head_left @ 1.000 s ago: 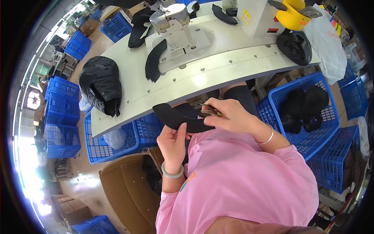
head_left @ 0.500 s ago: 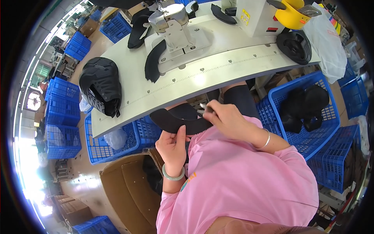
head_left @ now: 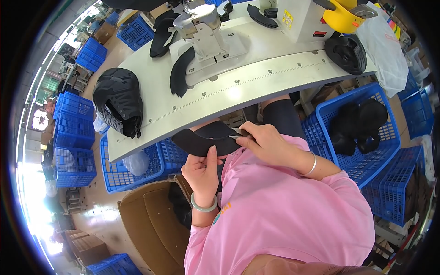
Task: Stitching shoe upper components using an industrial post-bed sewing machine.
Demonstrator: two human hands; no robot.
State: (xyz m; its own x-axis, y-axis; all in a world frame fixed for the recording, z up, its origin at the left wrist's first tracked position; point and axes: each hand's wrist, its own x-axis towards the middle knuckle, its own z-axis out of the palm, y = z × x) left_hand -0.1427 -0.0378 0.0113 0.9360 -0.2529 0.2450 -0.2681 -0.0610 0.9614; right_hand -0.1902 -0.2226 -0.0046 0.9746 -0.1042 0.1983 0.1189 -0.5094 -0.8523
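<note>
- While our left hand pinches a black crescent-shaped fabric piece, thumb on top and fingers tucked beneath, our right hand closes around a small metal hand tool.
- We have the piece above our lap, just off the near edge of the white worktop, and the tool's silvery tip lies at its right end; whether the blades part or meet, we cannot tell.
- We judge the step in hand to be close work with the tool along that end, probably snipping or trimming.
- As we read it, the next move calls for a firm left pinch, the end kept flat, and a small, careful action of the tool, clear of our left fingertips and our pink shirt.
- Beyond our hands, a similar curved black strip lies beside the sewing machine.
- On the worktop we also see a black lace-up shoe near the left end and a black shoe part near the right.
- To our right, a blue plastic crate holds dark pieces.
</note>
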